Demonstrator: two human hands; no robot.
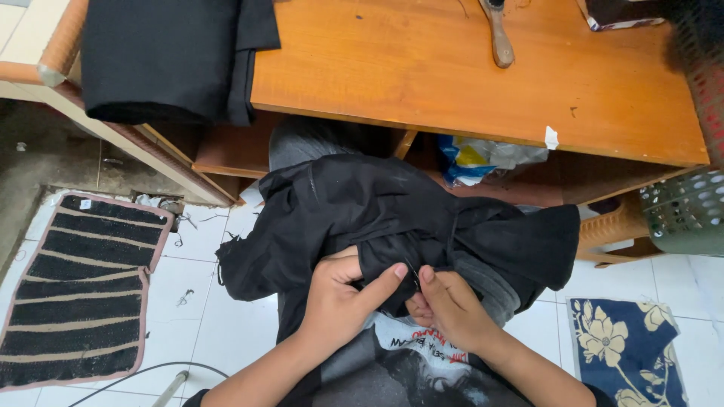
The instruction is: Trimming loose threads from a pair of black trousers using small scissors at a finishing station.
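At lower centre, left hand (339, 298) and right hand (450, 305) fingers pinch black garment (392, 211) (keep fabric taut, grips close).

The middle of the orange wooden counter (452, 75) lies bare. A folded black cloth (170, 56) blocks its left edge, a wooden-handled brush (498, 34) its far edge. Below, the bunched black garment (392, 218) fills the lap; white floor tiles (204, 309) stay open between 2 mats.

A garment (392, 218) lies on the lap, before the desk (483, 83)'s near edge. Folded cloth (166, 56) overhangs the desk's left end. A striped mat (75, 294) lies left, a flowered mat (626, 350) right.
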